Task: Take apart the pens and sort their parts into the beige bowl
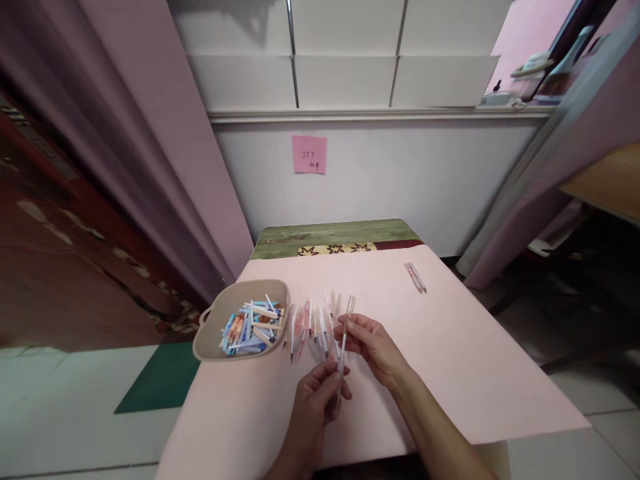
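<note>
A clear, slim pen [342, 357] slants between my two hands, over the near part of the pink-covered table. My left hand [317, 393] pinches its lower end, with the fingers closed round it. Higher up, my right hand [367, 341] grips the same pen between thumb and fingers, and a clear end sticks out above. Whether the pen is one piece or two fitted parts, I cannot tell. Just beyond my hands, several pen parts and thin refills [311, 323] lie loosely side by side, some with pink or orange tints.
A beige basket [204, 340] at the left holds many blue, white and orange pen parts. Two pens [416, 277] lie together at the far right of the pink sheet [480, 373]. A pink note [309, 155] is stuck on the wall behind. Curtains hang on both sides.
</note>
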Motion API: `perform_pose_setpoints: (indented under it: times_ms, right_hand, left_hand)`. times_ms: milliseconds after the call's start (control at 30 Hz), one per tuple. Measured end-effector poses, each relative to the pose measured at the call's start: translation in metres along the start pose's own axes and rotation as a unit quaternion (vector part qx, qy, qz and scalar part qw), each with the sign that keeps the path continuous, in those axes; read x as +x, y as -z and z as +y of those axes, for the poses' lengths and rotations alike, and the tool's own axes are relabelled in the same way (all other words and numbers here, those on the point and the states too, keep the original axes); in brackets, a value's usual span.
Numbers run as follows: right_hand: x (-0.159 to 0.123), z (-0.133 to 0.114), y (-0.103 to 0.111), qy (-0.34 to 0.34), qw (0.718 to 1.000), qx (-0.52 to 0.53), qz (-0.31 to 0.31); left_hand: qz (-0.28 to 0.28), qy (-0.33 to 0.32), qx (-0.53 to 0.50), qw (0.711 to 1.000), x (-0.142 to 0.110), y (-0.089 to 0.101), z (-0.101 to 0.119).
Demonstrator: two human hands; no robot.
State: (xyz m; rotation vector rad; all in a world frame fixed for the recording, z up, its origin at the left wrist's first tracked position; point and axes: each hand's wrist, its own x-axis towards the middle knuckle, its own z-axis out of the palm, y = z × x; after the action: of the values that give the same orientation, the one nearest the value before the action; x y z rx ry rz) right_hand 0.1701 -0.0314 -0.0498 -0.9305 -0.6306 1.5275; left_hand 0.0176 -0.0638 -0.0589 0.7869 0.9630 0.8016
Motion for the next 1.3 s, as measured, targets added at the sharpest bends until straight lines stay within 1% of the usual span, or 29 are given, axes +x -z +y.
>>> perform_pose_setpoints:
  times_ms: [167,533,767,1033,1167,1300]
  right_hand:
    - [-0.005,-0.005,0.004,0.004,1.0,-0.004,-0.001]
    - [-0.016,-0.014,0.002,0.017,1.0,-0.02,-0.011]
    - [-0.02,-0.017,0.007,0.024,0.999,-0.031,-0.01]
    - [-0.025,-0.017,0.002,0.009,0.999,-0.025,-0.031]
    - [-0.027,-0.015,0.0,0.006,0.999,-0.016,-0.038]
    - [-0.03,-0.013,-0.001,0.0,0.997,-0.012,-0.074]
  left_hand:
    - [-0.002,-0.006,0.003,1.0,-0.003,-0.005,0.0]
    - [-0.013,-0.008,0.009,1.0,-0.012,-0.013,0.002]
    - [-0.012,-0.005,0.004,1.0,-0.016,-0.02,0.006]
    - [-0.014,0.005,-0.02,1.0,-0.017,-0.023,0.01]
    - [-0.013,-0.003,-0.025,1.0,-0.016,-0.023,0.012]
    - [-0.005,-0.012,-0.007,1.0,-0.016,-0.022,0.014]
